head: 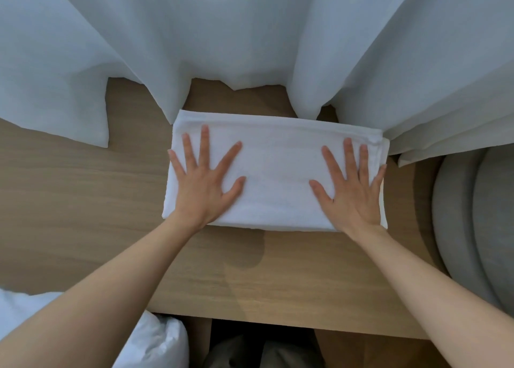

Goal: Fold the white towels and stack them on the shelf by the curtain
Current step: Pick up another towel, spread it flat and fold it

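Note:
A white towel (pixel 278 170), folded into a wide rectangle, lies flat on the wooden shelf (pixel 83 200) just in front of the pale curtain (pixel 236 33). My left hand (pixel 204 181) presses flat on the towel's left half, fingers spread and straight. On the right half my right hand (pixel 351 185) lies the same way, palm down with fingers fanned. Neither hand grips the cloth. The towel's far edge touches the curtain hem.
The curtain hangs in folds along the shelf's back and drapes onto it at the left. A grey rounded cushion or seat (pixel 478 223) stands at the right. White bedding or another towel (pixel 155 342) bulges at the lower left, below the shelf's front edge (pixel 250 321).

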